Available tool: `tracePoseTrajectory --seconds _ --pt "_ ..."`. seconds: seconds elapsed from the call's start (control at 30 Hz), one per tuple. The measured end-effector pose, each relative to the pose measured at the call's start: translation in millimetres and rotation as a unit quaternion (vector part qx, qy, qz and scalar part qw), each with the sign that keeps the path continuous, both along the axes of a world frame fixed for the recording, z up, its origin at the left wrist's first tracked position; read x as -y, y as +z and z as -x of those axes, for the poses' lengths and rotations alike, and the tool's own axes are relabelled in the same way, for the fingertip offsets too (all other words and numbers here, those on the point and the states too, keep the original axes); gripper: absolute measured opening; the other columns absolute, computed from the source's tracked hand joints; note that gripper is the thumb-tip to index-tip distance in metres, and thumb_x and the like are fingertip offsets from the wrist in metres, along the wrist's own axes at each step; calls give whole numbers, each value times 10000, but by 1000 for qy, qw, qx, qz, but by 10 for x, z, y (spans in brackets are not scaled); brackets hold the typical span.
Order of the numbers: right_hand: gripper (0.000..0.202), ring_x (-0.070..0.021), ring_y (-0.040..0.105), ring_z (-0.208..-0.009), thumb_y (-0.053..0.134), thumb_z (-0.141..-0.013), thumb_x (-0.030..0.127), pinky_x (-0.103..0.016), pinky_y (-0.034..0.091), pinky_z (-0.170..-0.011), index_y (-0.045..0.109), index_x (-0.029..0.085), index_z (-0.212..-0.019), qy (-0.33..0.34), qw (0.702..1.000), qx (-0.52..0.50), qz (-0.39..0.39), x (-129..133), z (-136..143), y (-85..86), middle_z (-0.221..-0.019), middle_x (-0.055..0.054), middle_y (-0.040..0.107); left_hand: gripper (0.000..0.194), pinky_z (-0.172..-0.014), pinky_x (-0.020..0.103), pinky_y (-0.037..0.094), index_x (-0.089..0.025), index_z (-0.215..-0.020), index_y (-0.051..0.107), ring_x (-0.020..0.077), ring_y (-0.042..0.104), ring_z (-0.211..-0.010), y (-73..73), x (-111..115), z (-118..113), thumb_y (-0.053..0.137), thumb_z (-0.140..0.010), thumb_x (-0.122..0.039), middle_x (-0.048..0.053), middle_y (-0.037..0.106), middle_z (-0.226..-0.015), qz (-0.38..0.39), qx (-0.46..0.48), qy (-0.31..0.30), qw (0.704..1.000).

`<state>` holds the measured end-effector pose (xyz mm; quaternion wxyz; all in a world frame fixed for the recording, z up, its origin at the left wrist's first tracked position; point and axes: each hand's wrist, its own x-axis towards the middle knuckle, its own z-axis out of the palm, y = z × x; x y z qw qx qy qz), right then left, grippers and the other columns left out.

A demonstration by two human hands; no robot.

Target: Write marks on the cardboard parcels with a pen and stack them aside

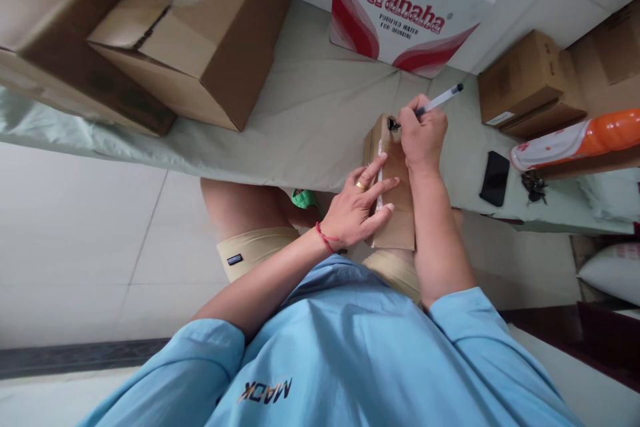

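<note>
A narrow brown cardboard box [401, 213] lies at the near edge of the cloth-covered surface, a whitish strip running along its left part. Spread fingers of my left hand [361, 201], which has a ring and a red cord at the wrist, rest on top of this box. My right hand [424, 137] is closed around a pen [443, 99] with a clear barrel and dark end. The pen's lower end points at a small black mark or hole [392, 123] at the box's far end; which of the two it is I cannot tell.
Large cardboard boxes [200, 33] stand at the left on the pale green cloth [310, 93]. A white and red carton [400, 20] is at the back. On the right are brown boxes [523, 80], an orange and white bottle [575, 140], a black phone [495, 178] and keys [534, 185].
</note>
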<state>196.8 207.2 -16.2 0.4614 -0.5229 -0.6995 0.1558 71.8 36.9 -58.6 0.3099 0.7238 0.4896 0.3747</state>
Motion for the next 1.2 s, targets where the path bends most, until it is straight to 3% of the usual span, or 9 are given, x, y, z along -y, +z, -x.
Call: tracePoseTrajectory --seconds 0.33,0.9,1.2 --pt "274 -113 574 -637 513 -1071 368 -239 434 -648 615 229 -858 8 999 -30 14 -85 -63 -83 -654 66 484 534 -1281 563 383 -220 -1534 627 384 392 -1591 5 -5 14 507 -1070 -455 132 265 -1849 -22 -3 -7 1000" --pt "193 -114 590 -664 545 -1055 284 -241 465 -709 636 232 -893 29 999 -17 23 -142 -82 -144 -676 66 515 522 -1271 570 401 -254 -1529 631 388 400 -1585 -11 -2 5 524 -1061 -457 98 261 -1854 -13 -3 -1 1000" --pt "219 -122 622 -699 528 -1063 338 -242 472 -702 646 229 -915 34 999 -5 36 -145 -80 -127 -706 50 552 532 -1247 575 424 -248 -1540 630 402 414 -1556 4 2 5 522 -1061 -451 91 258 -1856 -11 -7 -1 1000"
